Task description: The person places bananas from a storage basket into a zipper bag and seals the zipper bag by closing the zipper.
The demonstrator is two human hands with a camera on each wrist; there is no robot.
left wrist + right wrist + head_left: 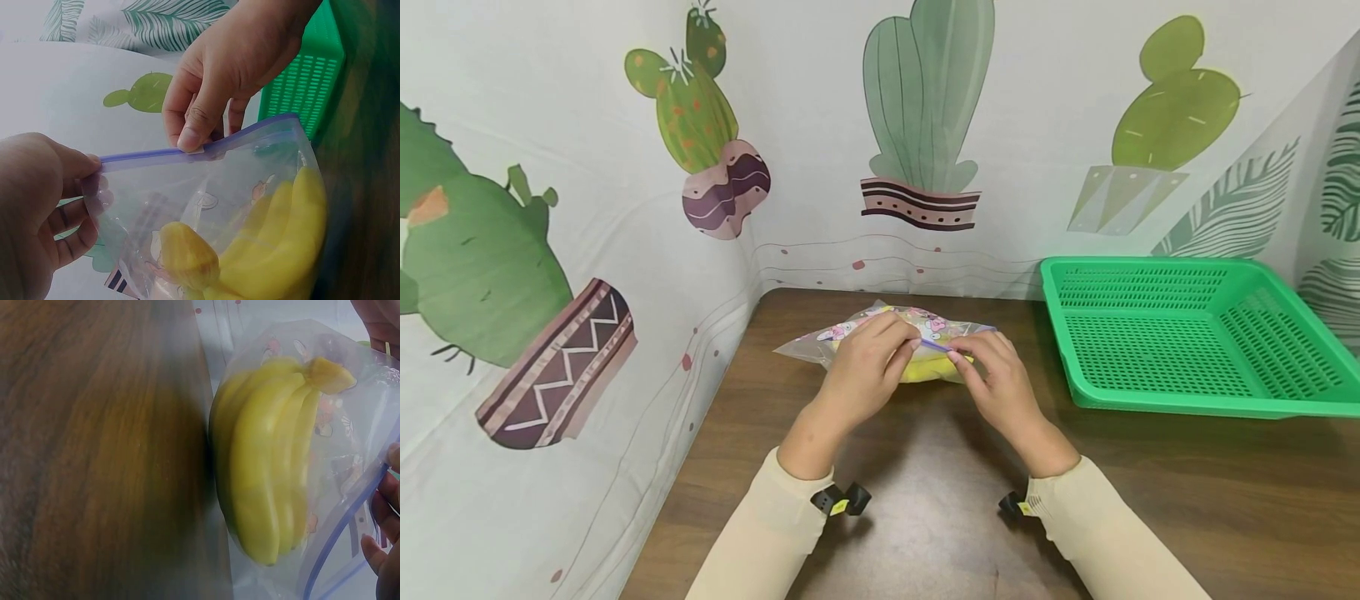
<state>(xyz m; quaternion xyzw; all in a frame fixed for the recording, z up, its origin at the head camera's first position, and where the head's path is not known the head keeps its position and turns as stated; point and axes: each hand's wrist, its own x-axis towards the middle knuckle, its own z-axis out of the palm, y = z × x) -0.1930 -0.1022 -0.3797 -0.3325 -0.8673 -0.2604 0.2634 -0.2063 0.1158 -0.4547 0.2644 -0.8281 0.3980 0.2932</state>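
A clear zip bag (pixel 140 197) with cartoon prints and a purple zip strip (pixel 137 155) holds a bunch of yellow bananas (pixel 262 456). My left hand (pixel 865 367) pinches one end of the strip between thumb and fingers. Farther along the same strip, my right hand (pixel 1000 379) pinches it with thumb and forefinger; a small pale piece shows under that thumb in the left wrist view. To the right of that grip, part of the strip looks parted. The bananas lie low in the bag, their stem end (pixel 331 376) toward the left hand.
A green slatted basket (pixel 1157 354) stands on the brown wooden table (pixel 917 517), right of the bag. Behind the table hangs a white cloth (pixel 812 125) printed with cacti. Each wrist wears a strapped black camera (pixel 856 498).
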